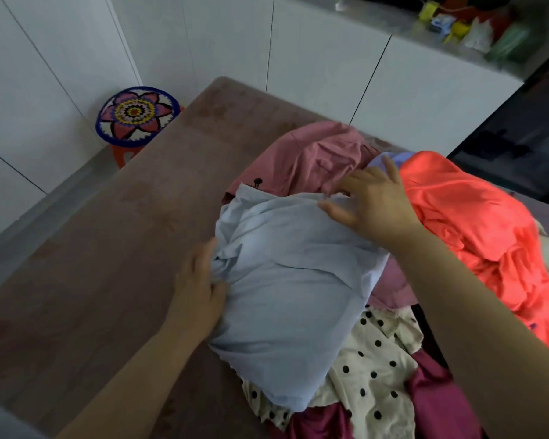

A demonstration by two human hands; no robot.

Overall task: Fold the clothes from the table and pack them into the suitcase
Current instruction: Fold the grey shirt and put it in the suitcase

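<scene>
Garment (292, 280), pale blue, lies 12 to 6 o'clock; our left hand (200, 280) grips its 9 o'clock edge, right hand (374, 204) rests spread at 1.

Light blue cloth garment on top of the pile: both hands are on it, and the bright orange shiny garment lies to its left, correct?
Not quite. The head view shows the bright orange shiny garment to the right of the light blue cloth garment, not its left. The left hand and the right hand are both on it.
</scene>
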